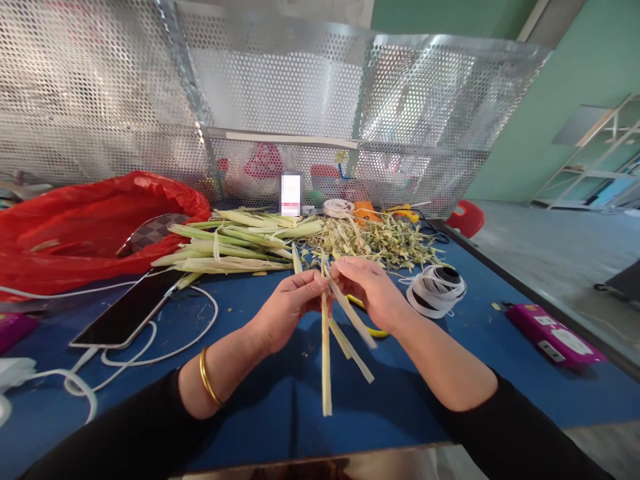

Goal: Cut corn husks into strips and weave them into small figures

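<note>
Several pale husk strips [327,360] hang down between my two hands over the blue table. My left hand [295,303], with a gold bangle at the wrist, pinches them between thumb and fingers near their upper part. Close beside it on the right, my right hand [367,290] has its thumb and fingers closed on the strips too. Yellow handles [377,332], partly hidden, lie under my right hand. Behind my hands are a pile of long green-white husks [240,243] and a heap of shredded husk scraps [380,240].
A cone of white thread [436,292] stands right of my right hand. Farther right lies a purple packet [555,335]. At left are a red plastic bag [100,223], a tablet [131,310] and white cables [175,360]. Perforated metal panels [280,80] rise behind the blue table [240,427].
</note>
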Action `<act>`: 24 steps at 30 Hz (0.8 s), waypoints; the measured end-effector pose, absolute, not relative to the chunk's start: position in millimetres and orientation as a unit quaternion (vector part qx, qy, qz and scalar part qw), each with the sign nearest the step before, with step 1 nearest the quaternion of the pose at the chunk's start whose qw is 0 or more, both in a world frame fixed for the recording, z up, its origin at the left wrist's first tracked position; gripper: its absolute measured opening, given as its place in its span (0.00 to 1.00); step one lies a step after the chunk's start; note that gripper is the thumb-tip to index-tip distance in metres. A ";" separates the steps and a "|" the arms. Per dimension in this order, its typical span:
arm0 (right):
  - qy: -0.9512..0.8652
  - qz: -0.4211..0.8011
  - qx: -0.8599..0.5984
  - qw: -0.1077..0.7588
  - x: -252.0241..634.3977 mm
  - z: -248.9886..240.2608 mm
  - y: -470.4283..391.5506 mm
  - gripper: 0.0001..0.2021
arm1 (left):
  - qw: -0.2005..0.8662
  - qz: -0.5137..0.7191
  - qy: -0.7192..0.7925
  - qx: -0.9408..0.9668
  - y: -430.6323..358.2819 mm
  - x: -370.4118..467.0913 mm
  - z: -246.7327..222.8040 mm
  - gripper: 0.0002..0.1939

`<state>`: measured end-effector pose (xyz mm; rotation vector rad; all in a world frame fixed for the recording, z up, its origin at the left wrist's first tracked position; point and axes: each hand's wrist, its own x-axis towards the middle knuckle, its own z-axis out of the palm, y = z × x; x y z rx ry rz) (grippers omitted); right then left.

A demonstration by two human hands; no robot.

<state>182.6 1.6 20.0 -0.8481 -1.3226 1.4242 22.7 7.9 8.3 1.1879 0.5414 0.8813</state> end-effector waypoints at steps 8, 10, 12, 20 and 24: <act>-0.623 0.459 -0.433 0.462 181.0 15.7 0.7 0.10 | 0.654 0.379 0.309 0.578 7.4 22.1 5.4 0.16; -0.658 0.429 -0.440 0.435 181.5 14.8 0.1 0.10 | 0.629 0.399 0.340 0.574 9.2 21.8 4.8 0.18; -0.688 0.389 -0.452 0.414 181.5 14.2 -0.8 0.10 | 0.610 0.415 0.363 0.570 10.9 22.4 4.8 0.17; -0.580 0.557 -0.412 0.428 180.4 17.6 -0.1 0.08 | 0.650 0.416 0.329 0.545 10.1 25.5 3.3 0.15; -0.491 0.652 -0.375 0.440 180.0 19.6 0.6 0.06 | 0.686 0.401 0.293 0.533 9.5 24.6 3.3 0.14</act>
